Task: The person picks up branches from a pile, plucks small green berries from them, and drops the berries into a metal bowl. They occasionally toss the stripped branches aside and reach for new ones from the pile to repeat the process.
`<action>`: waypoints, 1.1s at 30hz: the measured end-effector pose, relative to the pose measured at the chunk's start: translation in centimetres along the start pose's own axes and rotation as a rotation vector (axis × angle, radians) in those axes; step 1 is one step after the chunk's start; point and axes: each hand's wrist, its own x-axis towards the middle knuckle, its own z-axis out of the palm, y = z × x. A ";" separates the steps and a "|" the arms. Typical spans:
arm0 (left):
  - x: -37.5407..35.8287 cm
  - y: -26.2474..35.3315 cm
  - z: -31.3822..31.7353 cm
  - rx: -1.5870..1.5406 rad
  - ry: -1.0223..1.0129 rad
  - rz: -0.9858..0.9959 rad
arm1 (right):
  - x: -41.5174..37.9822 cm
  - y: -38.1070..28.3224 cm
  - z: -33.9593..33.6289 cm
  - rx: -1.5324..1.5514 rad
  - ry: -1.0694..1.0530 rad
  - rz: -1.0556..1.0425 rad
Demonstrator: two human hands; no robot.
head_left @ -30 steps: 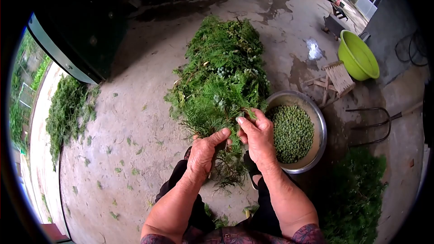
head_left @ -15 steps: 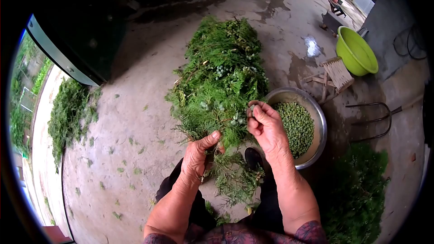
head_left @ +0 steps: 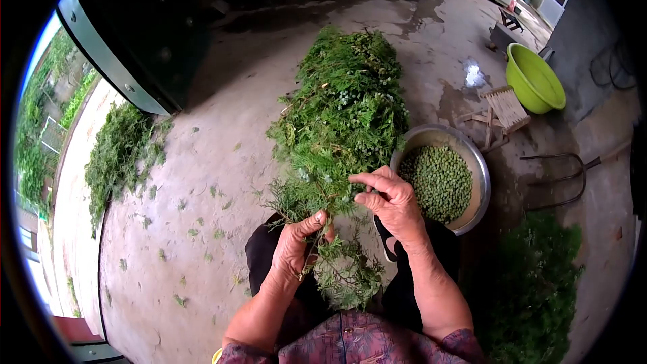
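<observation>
My left hand (head_left: 300,246) is closed around the stem of a leafy evergreen branch (head_left: 350,273), whose flat green sprays hang below and reach up past the thumb. At the branch's upper part, my right hand (head_left: 392,205) has its thumb and bent forefinger on either side of small green cones (head_left: 352,191). Its other fingers curl inward, and their inner side is hidden. Just right of this hand stands a metal basin (head_left: 480,192) with many picked green cones (head_left: 438,185) in it. A long heap of cut evergreen branches (head_left: 344,104) lies ahead of both hands.
More greenery lies by the doorway (head_left: 121,155) and in a dark pile (head_left: 532,290) at lower right. A small folding stool (head_left: 505,108), a lime-green tub (head_left: 536,81) and a pitchfork (head_left: 573,178) are on the right. Leaf scraps dot the concrete floor (head_left: 209,128).
My right hand has moved slightly left and down to the branch, its forefinger now stretched further out. My left hand keeps its hold on the stem. The view has shifted a little.
</observation>
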 end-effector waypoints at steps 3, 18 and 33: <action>-2.8 -0.2 1.0 -0.014 0.034 -0.008 | -1.4 -1.2 0.7 -0.098 -0.033 -0.028; -9.3 -2.8 -1.4 -0.571 -0.214 -0.045 | -7.3 -4.2 1.5 0.788 0.044 0.398; -10.2 -4.2 0.8 -0.455 -0.127 -0.201 | -9.0 -3.7 3.0 0.295 0.297 0.061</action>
